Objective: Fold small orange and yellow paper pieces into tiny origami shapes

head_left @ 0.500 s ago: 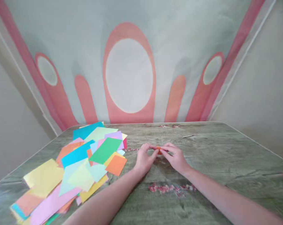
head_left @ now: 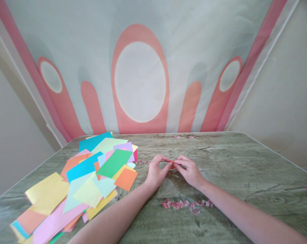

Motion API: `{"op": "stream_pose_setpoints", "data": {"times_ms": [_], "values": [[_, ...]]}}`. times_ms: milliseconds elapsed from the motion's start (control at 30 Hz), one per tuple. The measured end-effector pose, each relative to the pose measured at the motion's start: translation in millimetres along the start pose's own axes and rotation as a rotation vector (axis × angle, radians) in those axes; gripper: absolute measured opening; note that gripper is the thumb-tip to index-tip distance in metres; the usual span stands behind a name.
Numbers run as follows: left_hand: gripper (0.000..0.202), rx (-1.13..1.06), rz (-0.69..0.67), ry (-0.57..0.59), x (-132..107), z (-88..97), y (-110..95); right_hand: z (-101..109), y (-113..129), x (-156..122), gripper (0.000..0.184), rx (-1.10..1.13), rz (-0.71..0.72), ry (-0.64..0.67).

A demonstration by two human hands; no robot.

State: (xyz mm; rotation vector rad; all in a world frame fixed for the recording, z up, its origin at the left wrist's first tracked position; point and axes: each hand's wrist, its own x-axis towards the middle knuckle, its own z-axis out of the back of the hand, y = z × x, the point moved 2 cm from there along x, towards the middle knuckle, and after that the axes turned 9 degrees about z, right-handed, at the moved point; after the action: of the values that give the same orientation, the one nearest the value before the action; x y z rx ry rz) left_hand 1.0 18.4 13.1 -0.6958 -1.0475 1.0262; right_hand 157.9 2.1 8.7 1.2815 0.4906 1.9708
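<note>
A small orange piece of paper (head_left: pixel 172 165) is pinched between both hands, a little above the wooden-patterned table. My left hand (head_left: pixel 157 172) grips its left side between thumb and fingers. My right hand (head_left: pixel 189 170) pinches the right side, its fingertips almost meeting those of the left. Most of the paper is covered by the fingers, so its exact shape cannot be made out. To the left of my hands lies a loose heap of coloured paper sheets (head_left: pixel 115 163), with an orange square (head_left: pixel 126 179) at its near right edge.
The table (head_left: pixel 245 162) has a wood-grain cover with printed pink flowers (head_left: pixel 179 204). Behind its far edge hangs a backdrop (head_left: pixel 140 81) with pink arches and white ovals. The paper heap spreads over the left side, down to the near edge.
The orange paper has tilted slightly between my fingertips, and a little less of it shows above them. My hands stay in nearly the same spot.
</note>
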Motion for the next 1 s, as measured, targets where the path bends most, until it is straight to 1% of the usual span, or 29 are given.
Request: {"op": "stream_pose_setpoints", "data": {"times_ms": [267, 433, 533, 633, 800, 1000], "values": [[0.011, -0.123, -0.005, 0.034, 3.1, 0.7, 1.5, 0.1, -2.0, 0.1, 0.02, 0.025, -0.037, 0.037], [0.012, -0.188, 0.03, 0.101, 3.7, -0.9, 1.2, -0.8, -3.6, -0.6, 0.02, 0.044, -0.063, 0.064], [0.014, -0.182, 0.088, 0.125, 3.2, -2.1, 2.4, -1.1, -3.4, -0.3, 0.02, 0.044, -0.076, 0.074], [0.015, -0.166, 0.135, 0.114, 2.9, -2.5, 4.3, -1.1, -2.7, 0.3, 0.021, 0.043, -0.086, 0.088], [0.018, -0.165, 0.143, 0.113, 3.4, -3.2, 6.5, -0.9, -2.1, -0.2, 0.022, 0.037, -0.087, 0.107], [0.023, -0.158, 0.153, 0.193, 2.5, -6.0, 8.2, -0.9, -5.6, -1.8, 0.024, 0.029, -0.067, 0.111]]}}
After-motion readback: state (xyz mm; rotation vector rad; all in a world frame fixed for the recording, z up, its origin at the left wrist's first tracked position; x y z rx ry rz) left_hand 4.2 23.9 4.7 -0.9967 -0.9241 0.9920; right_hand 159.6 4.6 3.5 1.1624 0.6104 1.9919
